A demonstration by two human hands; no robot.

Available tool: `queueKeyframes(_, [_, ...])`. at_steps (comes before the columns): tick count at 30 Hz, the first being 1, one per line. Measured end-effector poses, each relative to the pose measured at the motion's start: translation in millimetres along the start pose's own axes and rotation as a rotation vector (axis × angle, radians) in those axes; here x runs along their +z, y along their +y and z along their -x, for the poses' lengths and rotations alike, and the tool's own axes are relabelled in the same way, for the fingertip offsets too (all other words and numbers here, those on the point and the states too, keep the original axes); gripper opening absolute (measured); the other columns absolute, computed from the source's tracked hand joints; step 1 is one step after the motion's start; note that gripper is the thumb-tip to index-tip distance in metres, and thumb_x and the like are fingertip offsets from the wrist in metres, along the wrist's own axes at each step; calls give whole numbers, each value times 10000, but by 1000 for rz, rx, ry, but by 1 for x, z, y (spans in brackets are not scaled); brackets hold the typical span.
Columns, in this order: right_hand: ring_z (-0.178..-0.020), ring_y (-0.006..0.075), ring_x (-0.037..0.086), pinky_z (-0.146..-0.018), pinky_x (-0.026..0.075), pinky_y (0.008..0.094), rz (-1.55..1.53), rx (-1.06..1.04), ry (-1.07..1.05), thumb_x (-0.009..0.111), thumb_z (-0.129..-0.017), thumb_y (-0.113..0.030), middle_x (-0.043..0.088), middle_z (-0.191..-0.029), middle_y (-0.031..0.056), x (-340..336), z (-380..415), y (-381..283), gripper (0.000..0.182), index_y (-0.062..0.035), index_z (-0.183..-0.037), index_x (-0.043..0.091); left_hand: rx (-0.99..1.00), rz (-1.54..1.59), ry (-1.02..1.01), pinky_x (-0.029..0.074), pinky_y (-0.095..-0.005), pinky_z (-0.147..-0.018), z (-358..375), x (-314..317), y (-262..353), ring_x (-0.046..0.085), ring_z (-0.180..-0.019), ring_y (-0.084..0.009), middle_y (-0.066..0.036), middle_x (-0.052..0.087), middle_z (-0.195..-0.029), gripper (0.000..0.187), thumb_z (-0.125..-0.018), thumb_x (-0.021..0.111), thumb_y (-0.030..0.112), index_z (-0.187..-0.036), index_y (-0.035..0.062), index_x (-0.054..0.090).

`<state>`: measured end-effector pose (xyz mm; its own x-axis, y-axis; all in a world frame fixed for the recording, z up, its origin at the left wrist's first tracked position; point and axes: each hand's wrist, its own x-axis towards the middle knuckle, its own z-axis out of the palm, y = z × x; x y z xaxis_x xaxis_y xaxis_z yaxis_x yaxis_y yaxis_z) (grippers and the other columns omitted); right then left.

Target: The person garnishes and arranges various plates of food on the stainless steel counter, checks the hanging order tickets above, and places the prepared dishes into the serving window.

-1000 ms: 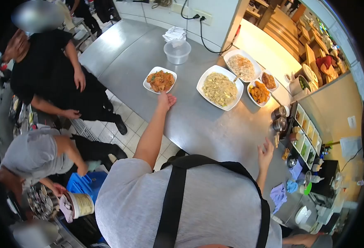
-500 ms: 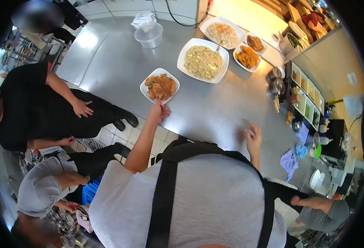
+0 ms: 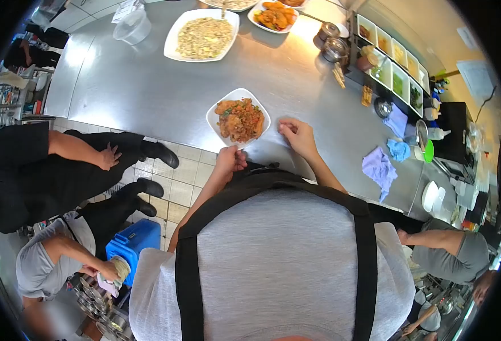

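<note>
Just in front of me, a square white plate (image 3: 211, 117) holds fried, reddish-brown crumb-topped food (image 3: 240, 120). My left hand (image 3: 230, 161) is at its near edge, fingers closed at the rim. On the plate's right side, my right hand (image 3: 300, 138) hovers by the counter with loosely curled fingers, a small gap from the rim and nothing visible in it. Farther back stands a larger white dish (image 3: 173, 42) of fried rice (image 3: 204, 37).
The steel counter (image 3: 131, 91) carries a plate of orange food (image 3: 274, 16), a clear plastic tub (image 3: 131, 28), metal pots (image 3: 334, 50), garnish trays (image 3: 399, 79) and a purple cloth (image 3: 380, 169). Co-workers stand at left, one in black (image 3: 28, 165), and another at right (image 3: 452, 250).
The plate of fried food has moved right along the counter and closer to me, with my left hand at its rim. My right hand has come in beside it. My view has turned right.
</note>
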<state>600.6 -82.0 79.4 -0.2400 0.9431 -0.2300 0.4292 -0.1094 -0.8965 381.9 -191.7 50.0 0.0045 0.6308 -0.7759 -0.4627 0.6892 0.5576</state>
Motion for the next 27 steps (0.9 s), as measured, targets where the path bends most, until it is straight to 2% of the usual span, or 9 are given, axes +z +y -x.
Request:
queueKeyframes(3, [-717, 163, 652, -679, 516, 286, 33, -8, 11, 640, -809, -133, 686, -831, 150, -27, 7, 13, 234, 15, -990, 658, 28, -54, -21, 450, -288, -479, 5, 40, -9, 571, -523, -170, -48, 571, -650, 240, -889, 400, 259, -770, 73, 494])
queueKeyframes(6, [-675, 102, 623, -629, 500, 246, 40, -142, 36, 625, -816, -100, 679, -775, 75, -49, 12, 17, 217, 23, -993, 656, 29, -103, -33, 455, -287, -482, 3, 71, -21, 575, -528, -171, -52, 571, -650, 242, -890, 395, 254, -780, 63, 494])
queueKeyframes(9, [-655, 133, 637, -637, 513, 269, 127, -167, 80, 637, -780, -101, 676, -757, 88, -68, 19, 13, 231, 19, -976, 662, 22, -129, -44, 456, -290, -486, 0, 94, -28, 576, -532, -176, -55, 572, -649, 242, -890, 393, 253, -779, 61, 488])
queueKeyframes(12, [-651, 198, 659, -636, 523, 299, 248, -183, 123, 633, -754, -113, 672, -726, 125, -78, 23, 9, 227, 19, -936, 668, 27, -141, -48, 455, -298, -488, 1, 110, -33, 575, -531, -180, -55, 574, -648, 238, -887, 396, 255, -768, 66, 477])
queueKeyframes(15, [-649, 300, 642, -625, 513, 366, 420, -241, 194, 637, -725, -129, 641, -728, 192, -82, 17, 15, 170, 21, -803, 656, 14, -159, -46, 453, -306, -488, 2, 120, -38, 573, -530, -182, -55, 574, -645, 235, -883, 400, 260, -758, 73, 468])
queueKeyframes(18, [-651, 346, 620, -613, 500, 409, 541, -332, 237, 621, -726, -151, 627, -717, 205, -88, 14, 17, 159, 7, -738, 643, -1, -184, -35, 451, -308, -487, 1, 126, -38, 570, -527, -182, -55, 570, -639, 235, -887, 405, 261, -757, 74, 463])
queueKeyframes(23, [-610, 335, 606, -580, 483, 406, 445, -326, 311, 611, -731, -141, 622, -678, 180, -120, 16, 17, 142, -3, -711, 640, 68, -254, 5, 429, -302, -449, 6, 135, -32, 544, -479, -195, -68, 564, -614, 287, -945, 407, 276, -770, 58, 471])
queueKeyframes(24, [-600, 329, 603, -572, 479, 401, 402, -324, 318, 610, -733, -142, 620, -673, 174, -130, 19, 19, 141, -6, -706, 638, 85, -234, 30, 417, -291, -424, 9, 137, -30, 540, -465, -186, -65, 565, -605, 320, -949, 440, 289, -744, 49, 491])
queueKeyframes(27, [-546, 301, 577, -550, 464, 375, 280, -312, 228, 623, -730, -160, 604, -627, 155, -162, 31, 22, 162, -3, -693, 628, 112, -293, 34, 417, -286, -416, 9, 138, -23, 535, -458, -165, -66, 574, -599, 345, -941, 478, 290, -698, 47, 503])
